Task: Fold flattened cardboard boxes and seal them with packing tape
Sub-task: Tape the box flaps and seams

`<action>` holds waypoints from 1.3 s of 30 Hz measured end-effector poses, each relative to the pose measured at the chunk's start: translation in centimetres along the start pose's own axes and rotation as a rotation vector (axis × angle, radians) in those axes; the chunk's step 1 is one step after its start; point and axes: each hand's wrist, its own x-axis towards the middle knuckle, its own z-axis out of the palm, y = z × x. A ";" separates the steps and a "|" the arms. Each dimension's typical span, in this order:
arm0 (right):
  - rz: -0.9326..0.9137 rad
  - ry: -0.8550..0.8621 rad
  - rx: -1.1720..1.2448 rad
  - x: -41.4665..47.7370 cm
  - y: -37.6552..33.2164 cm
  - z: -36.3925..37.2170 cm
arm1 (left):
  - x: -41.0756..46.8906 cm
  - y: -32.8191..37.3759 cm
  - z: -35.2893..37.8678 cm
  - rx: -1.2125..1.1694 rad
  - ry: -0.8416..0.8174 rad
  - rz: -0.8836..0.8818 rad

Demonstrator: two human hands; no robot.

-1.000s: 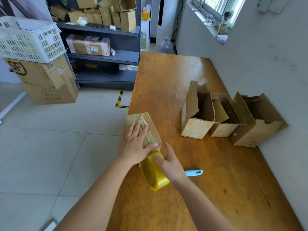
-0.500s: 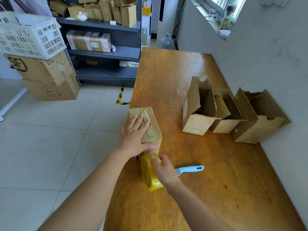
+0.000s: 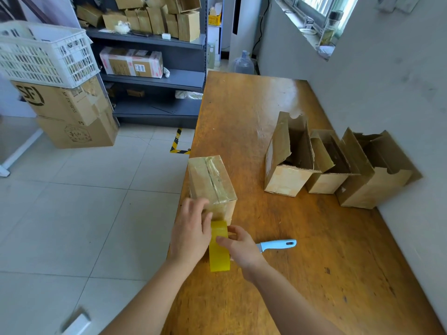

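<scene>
Right hand (image 3: 242, 247) gripped the tape roll (image 3: 219, 247); left hand (image 3: 193, 228), open, pressed tape onto the box (image 3: 210, 182). Slack could wrinkle the seal.

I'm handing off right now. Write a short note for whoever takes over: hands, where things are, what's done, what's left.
Left hand: pressing on the near end of the taped box, at the table's left edge.
Right hand: holding the yellow tape roll just below that box; the tape seems to run up to the box end, not yet cut.
Knife: on the table right of the right hand, blue handle pointing right.
Done: this box's top seam is taped.
Left: press down and cut the tape. Three open boxes by the wall have their top flaps up and unsealed.
</scene>
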 end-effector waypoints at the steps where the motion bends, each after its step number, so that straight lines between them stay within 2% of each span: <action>1: -0.005 -0.005 -0.022 0.0 -0.2 -0.2 | -0.7 0.4 0.2 -0.044 -0.047 -0.085; 5: -0.048 -0.035 -0.134 0.3 -0.5 -1.6 | -1.6 1.2 1.1 -0.009 -0.223 -0.229; 7: -0.084 0.026 -0.186 1.0 0.0 -2.8 | -1.6 1.4 1.2 -0.041 -0.261 -0.281; 8: -0.112 0.098 -0.305 1.5 0.5 -3.6 | -1.5 1.5 1.2 -0.070 -0.272 -0.309; 10: -0.121 0.234 -0.737 2.6 1.8 -5.2 | -1.5 2.0 1.4 -0.136 -0.270 -0.357; 12: -0.065 0.295 -1.074 3.0 3.2 -6.7 | -1.5 2.3 1.7 -0.199 -0.259 -0.397; 14: -0.028 0.289 -1.201 3.0 4.5 -7.7 | -1.5 2.5 2.0 -0.245 -0.237 -0.428; 17: -0.088 0.357 -1.335 2.9 6.1 -8.4 | -1.7 2.6 2.2 -0.340 -0.178 -0.492; 20: -0.146 0.389 -1.311 2.7 7.0 -8.6 | -2.3 2.5 2.4 -0.423 -0.095 -0.545; 23: -0.258 0.497 -1.116 2.2 7.4 -8.8 | -2.4 2.2 2.6 -0.442 -0.107 -0.531; 27: -0.693 0.647 -0.944 1.3 5.8 -8.6 | -1.6 2.0 2.4 -0.367 -0.111 -0.501; 32: -1.028 0.598 -0.923 1.0 0.4 -5.7 | -1.6 1.5 2.5 -0.354 -0.039 -0.585; 35: -1.087 0.563 -1.007 1.2 -2.5 -4.0 | -1.6 1.2 2.7 -0.404 -0.027 -0.650; 39: -0.993 0.519 -1.100 2.1 -3.7 -3.1 | -1.3 1.1 2.6 -0.457 -0.027 -0.686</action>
